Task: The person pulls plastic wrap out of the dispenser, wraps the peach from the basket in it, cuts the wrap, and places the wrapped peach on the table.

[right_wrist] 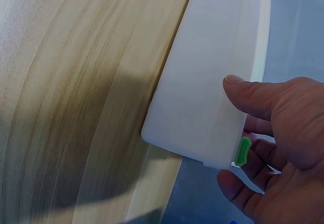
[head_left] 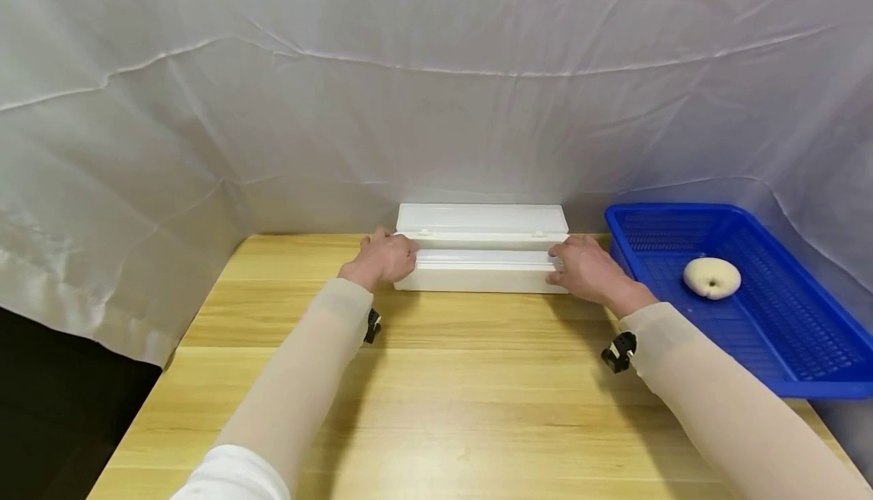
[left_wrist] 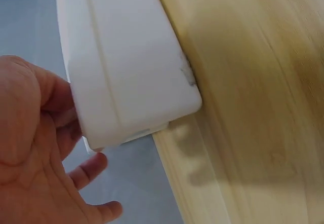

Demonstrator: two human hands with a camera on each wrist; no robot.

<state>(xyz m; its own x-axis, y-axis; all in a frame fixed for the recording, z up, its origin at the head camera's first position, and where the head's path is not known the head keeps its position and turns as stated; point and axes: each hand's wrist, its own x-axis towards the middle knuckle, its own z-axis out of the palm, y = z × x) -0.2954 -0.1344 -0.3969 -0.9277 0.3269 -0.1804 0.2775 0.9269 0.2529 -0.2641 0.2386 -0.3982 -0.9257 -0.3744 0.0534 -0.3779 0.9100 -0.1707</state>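
A long white box [head_left: 477, 280] lies crosswise at the back of the table, its hinged lid [head_left: 480, 218] raised behind it. At its left end my left hand [head_left: 385, 257] grips the rim; in the left wrist view that hand [left_wrist: 30, 148] has fingers partly hidden behind the box [left_wrist: 136, 46], two others sticking out past the corner. My right hand [head_left: 589, 269] grips the right end. The right wrist view shows this hand [right_wrist: 293, 133] with its thumb on the box's front face [right_wrist: 207, 72] and fingers round the end, beside a small green piece [right_wrist: 243, 151].
A blue plastic basket [head_left: 805, 389] stands at the right of the wooden table [head_left: 443, 409], holding a round cream-coloured object [head_left: 712, 278] with a dimple. Pale grey cloth [head_left: 477, 129] hangs behind the table and at both sides.
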